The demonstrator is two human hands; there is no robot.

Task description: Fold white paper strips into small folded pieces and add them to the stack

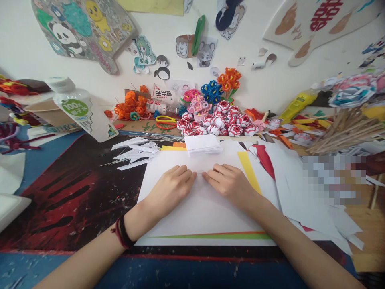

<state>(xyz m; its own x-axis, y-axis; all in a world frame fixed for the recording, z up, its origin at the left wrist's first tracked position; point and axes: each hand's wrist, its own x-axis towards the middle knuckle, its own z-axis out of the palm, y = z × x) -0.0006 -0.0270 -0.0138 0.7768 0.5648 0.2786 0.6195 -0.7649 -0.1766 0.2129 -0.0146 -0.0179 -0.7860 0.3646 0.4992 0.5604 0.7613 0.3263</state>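
Head view, my feed: where's the work?

"Dead centre. The white sheet (204, 212) lies flat on the bench (129, 275), and my left hand (173, 182) and right hand (228, 182) rest on it, fingertips just apart."

"And the grip?"

"Fingers curled in on both. A faint pale edge shows between the tips, but white on white, I can't tell whether I'm pinching a thin piece or only pressing down."

"So how would you handle it?"

"Matching pressure from both sides, fingertips level, wrists low. I'd line the edges up before pressing, then work outward from the middle; uneven pull could skew or crease paper this light."

"Anything nearby?"

"The white paper stack (203, 145) at twelve o'clock, cut strips (136, 153) at ten. I'd keep my knuckles off the stack so it stays square."
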